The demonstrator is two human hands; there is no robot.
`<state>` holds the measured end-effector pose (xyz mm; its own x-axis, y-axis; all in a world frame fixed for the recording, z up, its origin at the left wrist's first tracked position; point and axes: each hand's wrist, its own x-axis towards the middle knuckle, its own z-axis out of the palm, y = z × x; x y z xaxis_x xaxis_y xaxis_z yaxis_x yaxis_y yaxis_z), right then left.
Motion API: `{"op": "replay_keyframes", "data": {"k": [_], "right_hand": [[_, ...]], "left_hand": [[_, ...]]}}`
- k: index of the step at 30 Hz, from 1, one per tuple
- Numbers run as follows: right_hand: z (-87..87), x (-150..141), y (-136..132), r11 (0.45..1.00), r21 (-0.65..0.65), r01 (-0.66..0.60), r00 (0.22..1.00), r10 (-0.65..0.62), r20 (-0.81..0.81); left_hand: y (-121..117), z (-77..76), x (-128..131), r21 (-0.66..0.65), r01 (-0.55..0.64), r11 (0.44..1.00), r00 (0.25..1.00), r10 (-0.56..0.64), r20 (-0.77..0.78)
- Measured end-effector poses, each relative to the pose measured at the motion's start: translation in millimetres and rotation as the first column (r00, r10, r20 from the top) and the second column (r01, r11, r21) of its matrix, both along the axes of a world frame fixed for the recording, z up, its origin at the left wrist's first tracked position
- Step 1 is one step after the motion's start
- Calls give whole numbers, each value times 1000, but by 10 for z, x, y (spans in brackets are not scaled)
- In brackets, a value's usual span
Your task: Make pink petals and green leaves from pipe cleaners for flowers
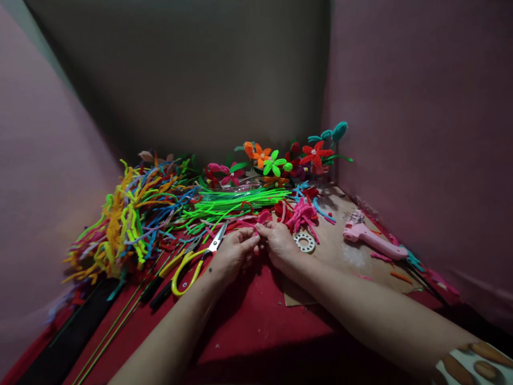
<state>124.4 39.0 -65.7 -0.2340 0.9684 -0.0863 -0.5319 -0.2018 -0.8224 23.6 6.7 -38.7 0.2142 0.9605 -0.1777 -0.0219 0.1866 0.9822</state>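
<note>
My left hand and my right hand meet at the middle, fingertips pinched close together. Between them they hold a pink pipe cleaner, part of it bent into a loop above the fingertips; the fingers hide the rest. Just left of my left hand lie scissors with yellow handles, blades pointing away. A pile of pink pipe-cleaner pieces sits beyond my right hand. Near its wrist is a white ring with holes.
Bright green pipe cleaners lie behind the hands. A tangled multicolour heap fills the left. Finished pipe-cleaner flowers line the back. On the right, a pink glue gun rests on cardboard. Walls close in on both sides.
</note>
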Motion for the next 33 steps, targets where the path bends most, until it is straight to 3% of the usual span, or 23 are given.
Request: {"op": "replay_keyframes", "data": {"k": [3, 5, 9, 12, 16, 21, 27, 33], "right_hand": [[1, -3, -8, 1000, 5, -4, 1000, 4, -1], [8, -8, -13, 1000, 4, -8, 1000, 8, -17], [27, -11, -21, 999, -24, 43, 998, -44, -42], [50, 10, -20, 997, -1, 80, 997, -80, -11], [104, 62, -22, 991, 105, 78, 994, -85, 63], [135, 82, -48, 991, 120, -54, 984, 32, 172], [81, 60, -33, 985, 119, -124, 989, 112, 101], [131, 75, -60, 984, 160, -82, 983, 53, 176]], "left_hand": [[-14, 6, 29, 46, -70, 997, 993, 74, -96], [-19, 8, 34, 36, -75, 997, 994, 78, -73], [1, 12, -24, -100, 71, 992, 990, -57, 133], [25, 28, -97, -137, 107, 985, 991, -95, 91], [25, 94, -186, 38, -34, 999, 981, 40, -189], [-14, 175, -204, 277, -218, 936, 927, 287, -240], [-51, 165, -152, 266, -327, 907, 923, 367, -116], [-51, 184, -166, 292, -299, 908, 919, 356, -168]]}}
